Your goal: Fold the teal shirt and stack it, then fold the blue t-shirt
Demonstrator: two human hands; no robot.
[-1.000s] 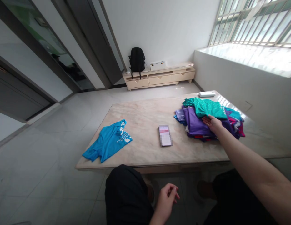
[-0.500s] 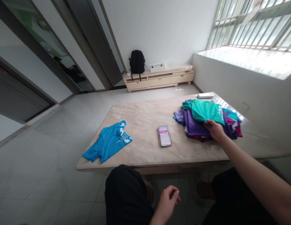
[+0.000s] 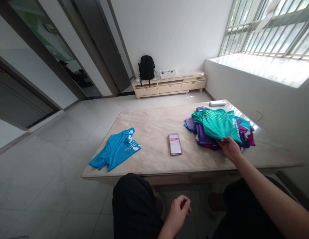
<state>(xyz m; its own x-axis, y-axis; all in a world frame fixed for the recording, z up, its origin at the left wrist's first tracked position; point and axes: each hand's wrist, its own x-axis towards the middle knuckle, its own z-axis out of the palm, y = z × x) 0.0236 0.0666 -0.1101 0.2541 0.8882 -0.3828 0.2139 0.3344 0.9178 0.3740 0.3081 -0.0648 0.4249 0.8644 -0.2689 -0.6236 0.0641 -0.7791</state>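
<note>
A pile of coloured shirts [image 3: 206, 134] lies at the right of the marble table [image 3: 149, 129], with a teal shirt [image 3: 219, 122] on top. My right hand [image 3: 229, 147] grips the near edge of the teal shirt at the pile's front. My left hand [image 3: 178, 210] hangs below the table edge by my knee, fingers loosely curled with nothing in them. A blue shirt [image 3: 115, 149] lies folded at the table's left end. A small blurred card or booklet [image 3: 175, 144] rests in the middle.
A white flat device [image 3: 217, 103] lies at the table's far right corner. A low cream cabinet [image 3: 169, 86] against the far wall carries a black backpack [image 3: 147, 68] and a white box [image 3: 167, 73]. A window ledge runs along the right.
My right hand has drawn the teal shirt toward me, over the front of the pile. The left hand has stayed by my knee.
</note>
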